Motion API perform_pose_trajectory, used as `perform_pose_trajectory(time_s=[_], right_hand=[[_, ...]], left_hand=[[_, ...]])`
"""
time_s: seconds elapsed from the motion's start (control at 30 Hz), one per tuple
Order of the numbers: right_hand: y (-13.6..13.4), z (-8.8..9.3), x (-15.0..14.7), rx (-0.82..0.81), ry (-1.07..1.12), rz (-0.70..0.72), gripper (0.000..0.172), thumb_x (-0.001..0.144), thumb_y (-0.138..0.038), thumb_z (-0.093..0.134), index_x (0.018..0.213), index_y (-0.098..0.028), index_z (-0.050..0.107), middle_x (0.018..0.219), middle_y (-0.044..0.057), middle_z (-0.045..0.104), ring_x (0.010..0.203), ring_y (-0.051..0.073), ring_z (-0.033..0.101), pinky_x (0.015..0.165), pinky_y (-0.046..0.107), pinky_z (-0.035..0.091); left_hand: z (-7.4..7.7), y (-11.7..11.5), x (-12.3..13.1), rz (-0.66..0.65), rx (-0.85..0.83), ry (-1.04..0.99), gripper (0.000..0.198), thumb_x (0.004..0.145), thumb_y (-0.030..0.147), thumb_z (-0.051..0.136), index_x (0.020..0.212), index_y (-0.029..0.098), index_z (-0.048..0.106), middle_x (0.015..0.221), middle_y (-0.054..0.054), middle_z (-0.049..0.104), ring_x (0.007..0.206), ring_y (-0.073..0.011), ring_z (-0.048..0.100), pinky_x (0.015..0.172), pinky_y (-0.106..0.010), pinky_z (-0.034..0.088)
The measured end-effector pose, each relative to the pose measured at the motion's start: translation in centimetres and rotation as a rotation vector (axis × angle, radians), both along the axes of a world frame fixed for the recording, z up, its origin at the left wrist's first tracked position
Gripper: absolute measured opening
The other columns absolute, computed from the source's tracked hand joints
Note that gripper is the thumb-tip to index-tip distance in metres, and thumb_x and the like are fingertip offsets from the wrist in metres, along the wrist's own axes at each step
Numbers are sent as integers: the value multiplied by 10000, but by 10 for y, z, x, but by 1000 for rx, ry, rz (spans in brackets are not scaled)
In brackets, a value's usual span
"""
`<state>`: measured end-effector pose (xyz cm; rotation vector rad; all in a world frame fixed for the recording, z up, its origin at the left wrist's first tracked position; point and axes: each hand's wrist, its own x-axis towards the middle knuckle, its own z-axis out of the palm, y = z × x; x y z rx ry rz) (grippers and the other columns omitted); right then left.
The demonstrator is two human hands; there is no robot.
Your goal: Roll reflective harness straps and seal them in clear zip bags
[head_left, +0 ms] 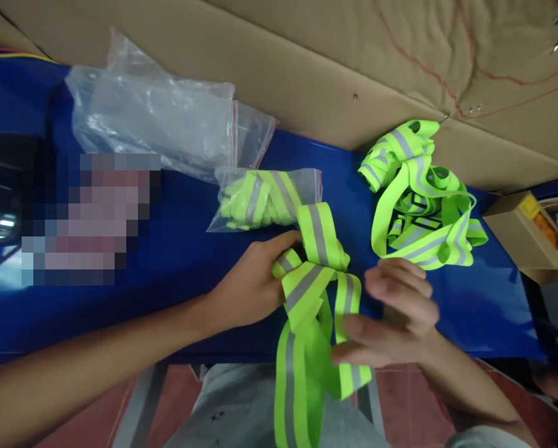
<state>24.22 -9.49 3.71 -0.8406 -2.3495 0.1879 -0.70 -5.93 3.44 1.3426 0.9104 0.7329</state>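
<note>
A neon yellow-green strap with a grey reflective stripe is bunched at the near edge of the blue table, and its loose end hangs down over my lap. My left hand is closed on the folded part of this strap. My right hand is beside it on the right, its fingers curled and pinching a lower loop of the same strap. A small zip bag holding a folded strap lies just beyond my left hand. A loose heap of more straps lies beyond my right hand.
Empty clear plastic bags lie at the back left. Brown cardboard runs along the far side of the table. A small cardboard box stands at the right edge. A blurred patch covers part of the left table.
</note>
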Motion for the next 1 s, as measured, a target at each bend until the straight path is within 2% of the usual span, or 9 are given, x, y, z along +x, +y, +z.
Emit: perform_pose_trajectory(time_s=[0.07, 0.23, 0.37, 0.47, 0.57, 0.67, 0.73, 0.8, 1.0], right_hand=[[3, 7, -6, 133, -72, 92, 380, 961, -432, 739, 1326, -359, 666, 1384, 23, 621, 1249, 227, 587, 1095, 411, 502], [16, 12, -6, -16, -224, 74, 375, 1070, -225, 531, 1438, -174, 583, 1277, 125, 716, 1200, 241, 646, 1011, 427, 519], [18, 7, 2, -119, 0, 117, 207, 1005, -111, 592, 1165, -194, 693, 1136, 101, 713, 1176, 248, 686, 989, 432, 584], [14, 8, 2, -208, 163, 157, 87, 1003, -161, 645, 1062, -176, 707, 1097, 107, 710, 1297, 278, 674, 1125, 501, 569], [5, 15, -3, -175, 92, 234, 89, 1023, -191, 641, 986, -217, 717, 964, 13, 765, 1281, 232, 705, 1349, 562, 323], [-1, 23, -4, -78, -14, 297, 225, 1030, -171, 575, 891, -274, 719, 826, -93, 766, 1163, 186, 752, 1397, 554, 104], [0, 28, 0, -98, -44, 304, 270, 1018, -162, 516, 868, -259, 718, 857, -69, 782, 1053, 174, 771, 1304, 523, 316], [4, 33, 5, -139, -70, 289, 235, 973, -146, 513, 851, -223, 699, 886, -2, 792, 931, 187, 775, 1044, 481, 524], [16, 33, 12, -429, 242, 234, 218, 996, -253, 500, 1059, -237, 708, 771, 14, 737, 727, 182, 743, 714, 384, 591]], left_hand=[[1, 1, 0, -2, -34, -36, 344, 898, 290, 726, 1224, 181, 732, 1186, -62, 794, 1007, -256, 750, 865, -344, 604], [-3, 5, -3, -70, -57, -21, 377, 889, 313, 769, 1235, 182, 697, 1208, -60, 756, 1077, -232, 708, 904, -311, 583], [-8, 10, -4, -132, -235, -103, 597, 813, 367, 871, 1344, 219, 642, 1235, -53, 748, 1145, -244, 704, 921, -320, 599], [-9, 9, -2, -73, -369, -220, 620, 802, 376, 891, 1352, 228, 648, 1278, -66, 754, 1150, -252, 724, 938, -341, 612], [-6, 6, 2, 24, -425, -264, 605, 792, 342, 903, 1336, 232, 662, 1317, -70, 755, 1162, -266, 738, 977, -371, 619], [-2, 5, 3, 152, -482, -270, 525, 788, 306, 886, 1269, 223, 694, 1262, -58, 782, 1146, -276, 754, 979, -377, 628], [-1, 6, 0, 187, -541, -322, 511, 767, 301, 879, 1242, 227, 706, 1135, -45, 816, 1044, -274, 787, 890, -362, 655], [-2, 7, -2, 188, -581, -368, 528, 739, 304, 882, 1236, 241, 713, 1042, -34, 827, 958, -275, 803, 809, -355, 668], [-3, 8, -4, 232, -727, -294, 680, 738, 311, 895, 1368, 229, 651, 1137, -83, 820, 1026, -320, 800, 808, -379, 673]])
